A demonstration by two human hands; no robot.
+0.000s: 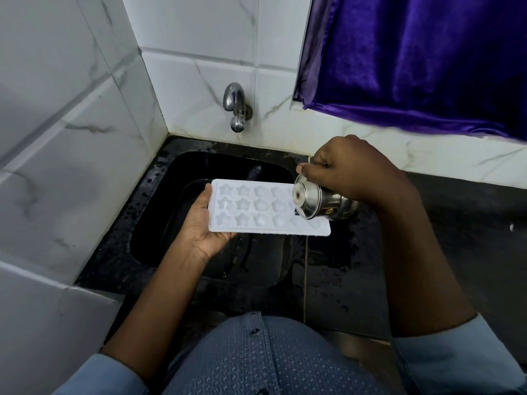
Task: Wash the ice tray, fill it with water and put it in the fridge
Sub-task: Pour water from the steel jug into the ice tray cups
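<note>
Stands at a black rectangular sink (228, 169) sunk into a dark, wet bench (356, 269), in a corner of white marble-veined tiled wall (71, 124). Holds a white rectangular plastic ice tray (265, 212) roughly level above the sink, open side up, lengthwise from left to right. Three rows of moulds in it: star shapes toward the left, rounded flower shapes further right. Supports the ice tray at its left end with the left hand (204, 226), palm underneath, thumb laid along the short left edge, fingers tucked beneath and out of sight, clamped on the tray. Grips a small shiny steel vessel (322, 202) with the right hand (348, 172), fingers (316, 161) curled together over its upper side and thumb pressed near its rim. Tips the vessel onto its side over the right end of the ice tray, round end turned to the left, covering the last moulds there. Cannot tell whether water is leaving it, nor how much lies in the moulds. On the back wall above the sink, a chrome tap (236, 106) with a downward spout. To the right, a purple velvety curtain (427, 58) hanging to a white ledge. Along the bottom edge, a blue patterned buttoned shirt (271, 357) and pale blue sleeves (445, 357) rolled up both forearms.
</note>
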